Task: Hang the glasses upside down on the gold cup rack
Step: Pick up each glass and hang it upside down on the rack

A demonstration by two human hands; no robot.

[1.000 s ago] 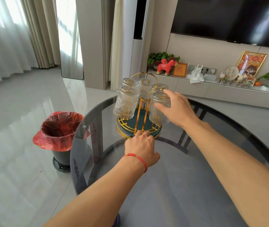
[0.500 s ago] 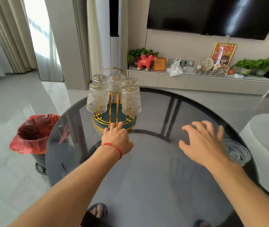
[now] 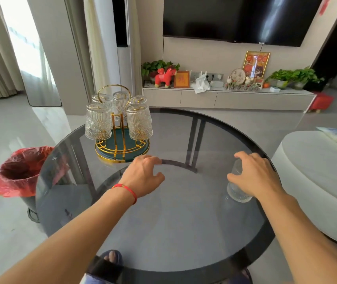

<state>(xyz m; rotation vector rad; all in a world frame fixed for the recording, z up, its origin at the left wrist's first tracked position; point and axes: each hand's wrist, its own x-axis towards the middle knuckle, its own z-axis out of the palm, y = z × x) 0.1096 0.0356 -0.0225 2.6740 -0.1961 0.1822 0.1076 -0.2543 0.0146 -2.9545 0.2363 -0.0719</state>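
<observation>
Five glasses hang upside down on the gold rack, far left on the round glass table. Your left hand rests just in front of the rack, fingers curled and empty. Your right hand wraps its fingers around one more glass near the table's right edge.

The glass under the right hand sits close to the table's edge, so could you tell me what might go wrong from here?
1. The right hand covers the ribbed glass near the glass table's rim; a slip could send it off.
2. Five hung glasses crowd the gold cup rack; adding this one may knock the near-right glass.
3. The left hand rests beside the rack base, and could nudge it.
</observation>
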